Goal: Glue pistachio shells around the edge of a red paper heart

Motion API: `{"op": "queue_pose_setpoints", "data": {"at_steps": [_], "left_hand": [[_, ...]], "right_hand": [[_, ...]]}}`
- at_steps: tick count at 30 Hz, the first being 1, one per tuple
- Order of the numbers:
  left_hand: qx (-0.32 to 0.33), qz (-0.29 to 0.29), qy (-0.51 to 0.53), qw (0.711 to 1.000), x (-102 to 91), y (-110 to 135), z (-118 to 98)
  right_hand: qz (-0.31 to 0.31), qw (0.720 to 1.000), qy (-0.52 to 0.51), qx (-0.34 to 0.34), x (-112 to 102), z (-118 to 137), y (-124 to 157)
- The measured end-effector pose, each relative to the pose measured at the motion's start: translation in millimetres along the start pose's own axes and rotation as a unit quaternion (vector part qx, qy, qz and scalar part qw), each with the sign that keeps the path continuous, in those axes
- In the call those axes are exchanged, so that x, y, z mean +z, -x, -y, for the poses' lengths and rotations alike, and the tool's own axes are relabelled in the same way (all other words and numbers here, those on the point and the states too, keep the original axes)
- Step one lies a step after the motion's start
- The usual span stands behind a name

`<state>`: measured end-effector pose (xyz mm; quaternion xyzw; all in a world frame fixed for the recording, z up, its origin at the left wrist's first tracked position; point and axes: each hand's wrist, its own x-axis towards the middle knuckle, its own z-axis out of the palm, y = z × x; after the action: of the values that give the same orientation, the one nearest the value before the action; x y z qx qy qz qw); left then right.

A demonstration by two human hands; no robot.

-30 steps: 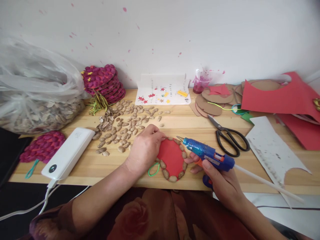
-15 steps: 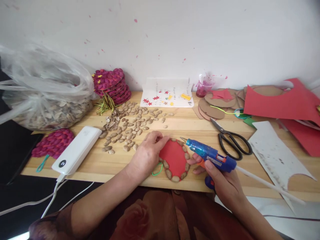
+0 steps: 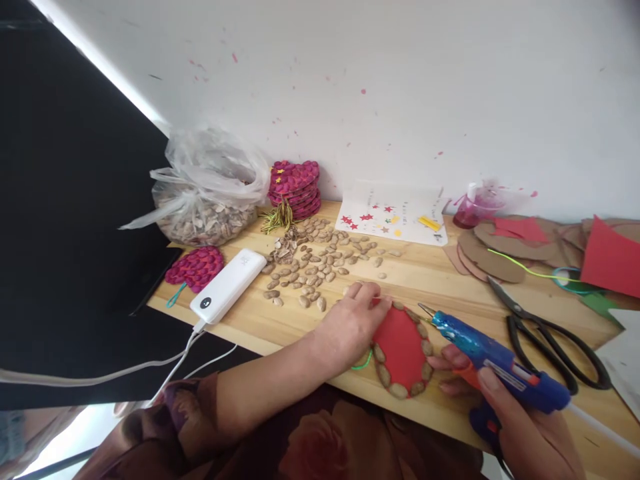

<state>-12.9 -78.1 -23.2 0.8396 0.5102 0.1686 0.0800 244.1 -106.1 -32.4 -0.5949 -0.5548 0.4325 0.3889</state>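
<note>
A red oval piece lies near the table's front edge, with tan nutshells along its rim and a green cord loop at its left. My left hand rests at its upper left edge, fingers bent and closed over the rim; whether a shell is under the fingertips is hidden. In my right hand is a blue glue gun, gripped by its handle. Its metal tip points left, above the oval's upper right rim. A white glue stick sticks out of its back.
Loose nutshells spread behind my left hand. Left are a white power bank, a purple shell-covered piece and a plastic bag of shells. Black-handled scissors and cardboard ovals lie right. Star stickers sit on paper behind.
The view has swung left, so everything appears farther right and more of the dark panel shows. Both hands keep about the same places around the oval, the glue gun still in my right hand.
</note>
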Motion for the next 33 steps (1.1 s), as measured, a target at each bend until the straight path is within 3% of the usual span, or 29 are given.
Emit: {"op": "queue_pose_setpoints", "data": {"at_steps": [10, 16, 25, 29, 33], "left_hand": [[-0.010, 0.048, -0.014, 0.999, -5.7, -3.8, -3.2], [-0.010, 0.054, -0.036, 0.998, -8.2, -5.1, -3.7], [-0.012, 0.043, -0.021, 0.999, -9.1, -5.5, -3.5], [-0.003, 0.024, -0.022, 0.999, -7.5, -5.6, -3.1], [-0.004, 0.043, -0.032, 0.999, -9.8, -7.1, -5.0]], "right_hand": [[0.000, 0.998, -0.017, 0.061, -2.5, -8.8, -0.2], [0.002, 0.999, -0.009, 0.049, -0.5, -4.8, -0.8], [-0.042, 0.998, -0.025, 0.046, 13.6, 25.9, 7.8], [-0.045, 0.999, -0.009, 0.026, 14.1, 28.3, 7.1], [-0.046, 0.999, -0.001, 0.006, 13.1, 27.3, 6.8]]}}
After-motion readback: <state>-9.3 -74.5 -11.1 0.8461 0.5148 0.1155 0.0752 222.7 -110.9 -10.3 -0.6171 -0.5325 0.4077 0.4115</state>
